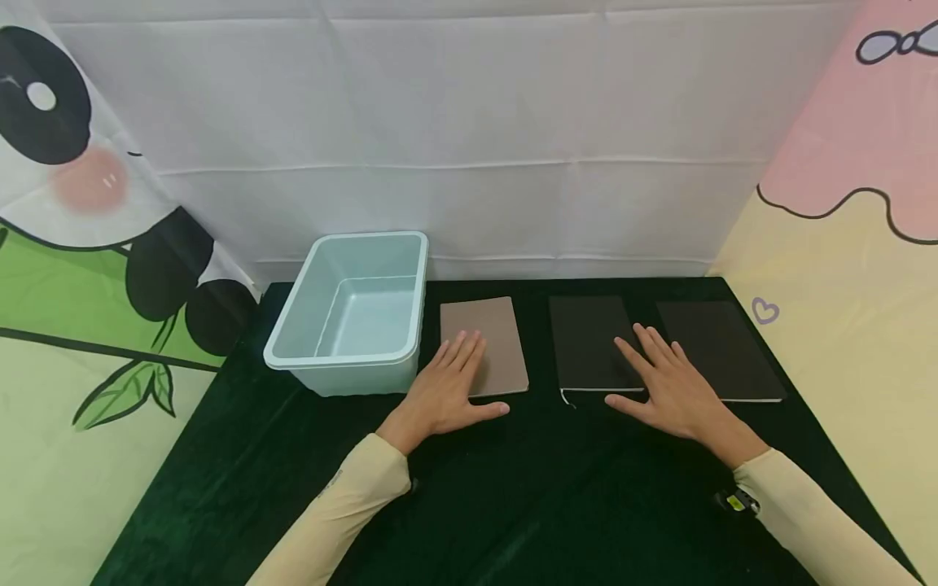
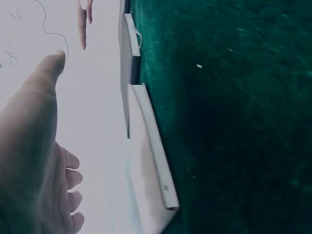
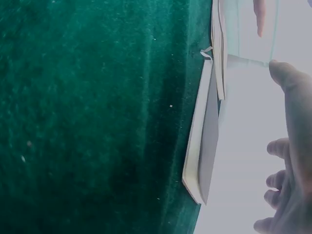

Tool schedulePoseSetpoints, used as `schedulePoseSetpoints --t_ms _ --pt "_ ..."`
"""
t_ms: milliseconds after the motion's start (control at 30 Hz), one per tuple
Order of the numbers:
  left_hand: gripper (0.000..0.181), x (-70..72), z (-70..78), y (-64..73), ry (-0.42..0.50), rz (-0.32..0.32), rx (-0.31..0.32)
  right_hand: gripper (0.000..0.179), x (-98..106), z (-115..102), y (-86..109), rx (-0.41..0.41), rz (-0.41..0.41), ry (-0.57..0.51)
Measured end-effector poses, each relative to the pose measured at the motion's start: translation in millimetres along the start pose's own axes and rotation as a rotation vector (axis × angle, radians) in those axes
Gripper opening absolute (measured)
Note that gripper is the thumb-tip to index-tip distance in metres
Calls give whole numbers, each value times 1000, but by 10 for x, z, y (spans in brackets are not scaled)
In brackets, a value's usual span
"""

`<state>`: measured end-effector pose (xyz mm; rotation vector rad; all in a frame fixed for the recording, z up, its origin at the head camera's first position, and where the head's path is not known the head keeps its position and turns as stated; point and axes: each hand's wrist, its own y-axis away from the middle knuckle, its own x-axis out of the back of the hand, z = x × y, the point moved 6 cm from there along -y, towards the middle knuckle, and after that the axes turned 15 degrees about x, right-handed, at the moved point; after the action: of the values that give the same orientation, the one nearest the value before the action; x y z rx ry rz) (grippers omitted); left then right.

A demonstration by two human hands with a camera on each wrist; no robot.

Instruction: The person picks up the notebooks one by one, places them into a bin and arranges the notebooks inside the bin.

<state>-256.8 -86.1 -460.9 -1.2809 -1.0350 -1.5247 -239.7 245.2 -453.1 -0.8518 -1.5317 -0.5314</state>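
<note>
My left hand point(image 1: 443, 391) is held over the lower left part of a tan notebook point(image 1: 504, 342), fingers straight and thumb spread to the side. In the left wrist view this hand point(image 2: 34, 131) hovers above the notebook's cover with a gap between. Farther right, a black notebook point(image 1: 586, 342) with a white ribbon lies flat beside a second black notebook point(image 1: 725, 350). Spread over the neighbouring edges of these two is my right hand point(image 1: 670, 395), its fingers extended and holding nothing. The right wrist view puts that hand point(image 3: 300, 141) above the ribboned notebook point(image 3: 208, 136).
A pale blue plastic bin point(image 1: 352, 360) stands left of the tan notebook, close to my left fingers. Dark green cloth point(image 1: 528, 505) covers the table. A white sheet point(image 1: 476, 138) hangs behind, with cartoon-printed cloth point(image 1: 843, 325) on both sides.
</note>
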Motion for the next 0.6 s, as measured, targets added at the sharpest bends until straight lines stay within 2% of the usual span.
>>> schedulePoseSetpoints --t_ms 333,600 --pt "111 240 101 96 -64 6 -50 97 228 -59 27 56 14 28" --pt "108 577 158 277 -96 35 -113 94 389 -97 111 105 7 28"
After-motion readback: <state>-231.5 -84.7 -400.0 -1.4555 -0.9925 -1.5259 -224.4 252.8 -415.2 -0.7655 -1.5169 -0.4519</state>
